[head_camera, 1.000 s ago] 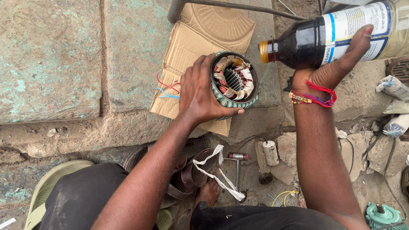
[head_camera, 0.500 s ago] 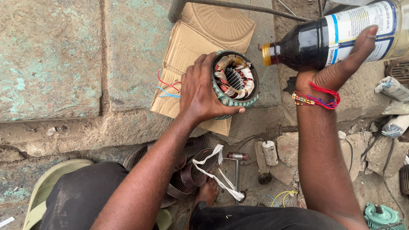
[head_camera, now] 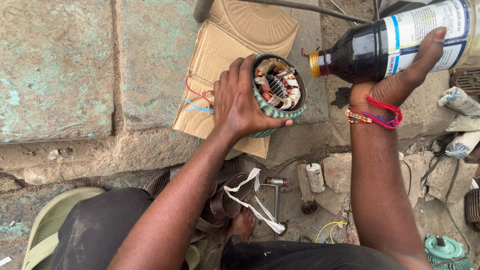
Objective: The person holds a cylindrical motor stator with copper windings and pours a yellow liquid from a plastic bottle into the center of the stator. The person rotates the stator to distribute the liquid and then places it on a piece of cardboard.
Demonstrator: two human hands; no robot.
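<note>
The left hand (head_camera: pixel 243 102) was closed around a green motor stator (head_camera: pixel 278 95), fingers wrapped over its outer shell and the thumb hooked under the near rim, so that the open end faced up and slightly toward the right. The stator rested on the near right corner of a flattened piece of cardboard (head_camera: pixel 220 60) lying on the stone slab (head_camera: pixel 65 70), with red and blue wires (head_camera: pixel 197 100) trailing out from behind the hand across the cardboard. The right hand (head_camera: pixel 400 82) was clamped around a dark bottle (head_camera: pixel 395 42) with a white and blue label, held almost level above the slab, its yellow-ringed mouth pointing at the stator and just short of its far rim; no liquid could be seen leaving it. A red thread and bead bracelet (head_camera: pixel 375 115) sat on that wrist. To do this well, I judged that the bottle should be tipped slowly so the liquid falls onto the copper windings (head_camera: pixel 277 85) rather than over the shell, with the left hand keeping the stator steady and turning it bit by bit for even cover, fingers kept clear of the stream. Below the slab edge lay a small hammer (head_camera: pixel 276 192), a white cloth strip (head_camera: pixel 250 200), a fan cover (head_camera: pixel 220 197) and a green motor (head_camera: pixel 447 250) at the bottom right.
</note>
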